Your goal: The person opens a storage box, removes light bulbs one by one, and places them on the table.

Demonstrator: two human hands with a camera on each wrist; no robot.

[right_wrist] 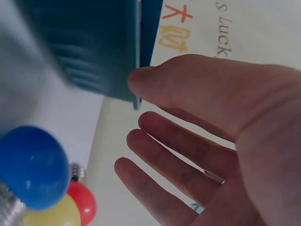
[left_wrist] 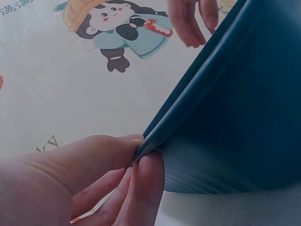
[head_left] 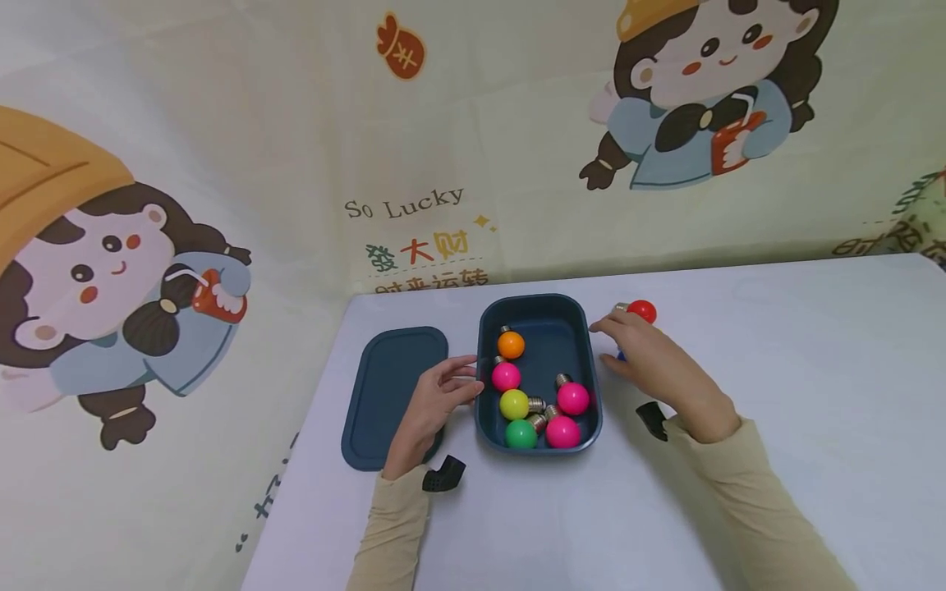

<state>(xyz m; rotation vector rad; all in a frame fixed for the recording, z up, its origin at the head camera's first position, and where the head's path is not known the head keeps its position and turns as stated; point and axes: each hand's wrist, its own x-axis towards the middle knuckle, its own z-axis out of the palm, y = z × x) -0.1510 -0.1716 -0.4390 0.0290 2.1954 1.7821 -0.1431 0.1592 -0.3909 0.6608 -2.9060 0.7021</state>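
Note:
A dark blue plastic box (head_left: 547, 341) sits upright on the table, with several round colored bulbs inside: an orange bulb (head_left: 511, 345), a yellow bulb (head_left: 513, 404), a green bulb (head_left: 521, 434) and pink ones (head_left: 572, 399). At its left side my left hand (head_left: 438, 402) pinches the rim between thumb and forefinger, as the left wrist view shows close up. Across the box, my right hand (head_left: 661, 357) has its thumb (right_wrist: 162, 82) right at the rim, while the other fingers stretch out straight. Beneath that hand lies a blue bulb (right_wrist: 34, 167), mostly hidden in the head view.
Left of the box a flat dark blue lid (head_left: 392, 377) lies on the white table (head_left: 532, 525), partly behind my left hand. Beyond my right hand is a red bulb (head_left: 642, 311); another yellow bulb (right_wrist: 54, 214) shows in the right wrist view. A printed cloth (head_left: 296, 164) hangs behind.

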